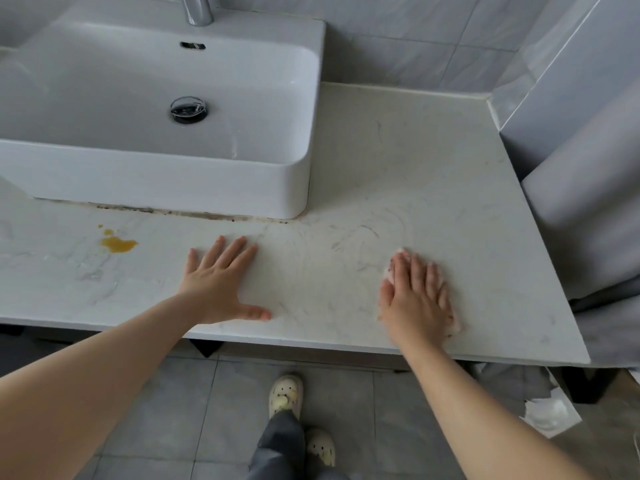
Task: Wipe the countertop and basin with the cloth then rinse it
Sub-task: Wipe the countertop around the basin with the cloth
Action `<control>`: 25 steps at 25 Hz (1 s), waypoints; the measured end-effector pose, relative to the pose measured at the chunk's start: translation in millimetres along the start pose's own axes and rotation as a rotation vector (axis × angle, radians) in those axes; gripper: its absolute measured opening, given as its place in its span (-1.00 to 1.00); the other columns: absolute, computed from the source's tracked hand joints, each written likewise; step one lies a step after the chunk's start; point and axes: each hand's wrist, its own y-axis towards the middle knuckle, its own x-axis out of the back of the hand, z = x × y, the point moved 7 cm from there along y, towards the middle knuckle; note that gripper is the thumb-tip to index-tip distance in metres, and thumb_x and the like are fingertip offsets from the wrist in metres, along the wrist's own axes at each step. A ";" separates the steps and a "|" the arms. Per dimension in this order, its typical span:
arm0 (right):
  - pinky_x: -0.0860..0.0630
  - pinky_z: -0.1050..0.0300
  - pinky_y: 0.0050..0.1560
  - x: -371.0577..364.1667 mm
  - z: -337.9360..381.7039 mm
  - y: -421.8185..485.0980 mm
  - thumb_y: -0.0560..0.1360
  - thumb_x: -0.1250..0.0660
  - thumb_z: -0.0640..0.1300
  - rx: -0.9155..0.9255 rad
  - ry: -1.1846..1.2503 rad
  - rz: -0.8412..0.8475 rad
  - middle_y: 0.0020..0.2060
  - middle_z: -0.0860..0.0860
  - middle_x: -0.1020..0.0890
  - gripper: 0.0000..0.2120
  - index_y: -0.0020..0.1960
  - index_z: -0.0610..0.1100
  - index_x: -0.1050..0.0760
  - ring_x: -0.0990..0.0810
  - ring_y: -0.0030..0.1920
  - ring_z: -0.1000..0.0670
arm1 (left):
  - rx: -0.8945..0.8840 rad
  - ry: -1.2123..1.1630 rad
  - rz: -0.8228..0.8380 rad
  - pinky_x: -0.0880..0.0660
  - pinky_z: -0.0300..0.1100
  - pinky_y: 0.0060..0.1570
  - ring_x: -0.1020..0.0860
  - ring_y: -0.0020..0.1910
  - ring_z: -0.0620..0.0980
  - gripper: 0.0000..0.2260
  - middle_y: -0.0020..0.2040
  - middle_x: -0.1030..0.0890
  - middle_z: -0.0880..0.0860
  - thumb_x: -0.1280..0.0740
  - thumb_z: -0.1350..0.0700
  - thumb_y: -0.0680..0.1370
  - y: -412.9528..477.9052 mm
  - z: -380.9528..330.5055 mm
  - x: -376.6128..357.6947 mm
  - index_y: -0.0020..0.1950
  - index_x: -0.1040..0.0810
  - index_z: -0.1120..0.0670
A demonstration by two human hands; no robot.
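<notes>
The pale marble countertop (415,174) runs across the view, with faint wet streaks near its front. A white rectangular basin (166,181) stands on it at the left, with a chrome drain (189,110) in its bottom. My right hand (417,296) lies flat with straight fingers on a small pale cloth (456,325), pressing it to the counter near the front edge; only the cloth's edges show around the hand. My left hand (221,282) rests flat and spread on the bare counter in front of the basin. An orange-yellow spill (117,244) sits on the counter left of my left hand.
A chrome tap (198,8) rises behind the basin. Dark grime lines the basin's base seam (194,213). Grey tiled walls close the back and right. White paper (550,414) lies on the grey floor at the right, near my slippered feet (285,393).
</notes>
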 end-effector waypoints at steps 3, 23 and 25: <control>-0.14 -0.16 0.43 -11.5 82.2 -38.2 0.52 0.02 0.08 0.345 0.034 -0.023 0.41 -0.05 -0.37 -0.48 0.43 -0.05 -0.29 -0.30 0.42 -0.19 | -0.008 -0.026 -0.013 0.28 0.16 0.41 0.34 0.47 -0.01 0.23 0.52 0.27 -0.12 0.03 -0.65 -0.06 -0.4 0.4 -0.1 0.50 0.28 -0.14; 0.17 -0.06 0.46 -18.3 152.5 -13.1 0.39 0.43 0.21 0.108 0.002 0.013 0.53 0.09 0.06 -0.30 0.52 0.08 0.16 0.12 0.53 -0.06 | -0.220 0.087 0.084 0.22 0.13 0.44 0.32 0.48 0.07 0.13 0.51 0.31 -0.07 -0.37 -0.41 0.22 5.5 10.5 12.2 0.50 0.30 -0.09; 0.06 -0.08 0.46 -14.6 155.1 -13.3 0.44 0.31 0.20 0.084 0.008 -0.046 0.51 0.05 -0.10 -0.33 0.52 0.05 -0.01 -0.03 0.52 -0.10 | -0.221 0.088 0.085 0.23 0.14 0.43 0.34 0.47 0.08 0.13 0.51 0.34 -0.07 -0.36 -0.42 0.23 6.9 10.6 9.1 0.49 0.32 -0.08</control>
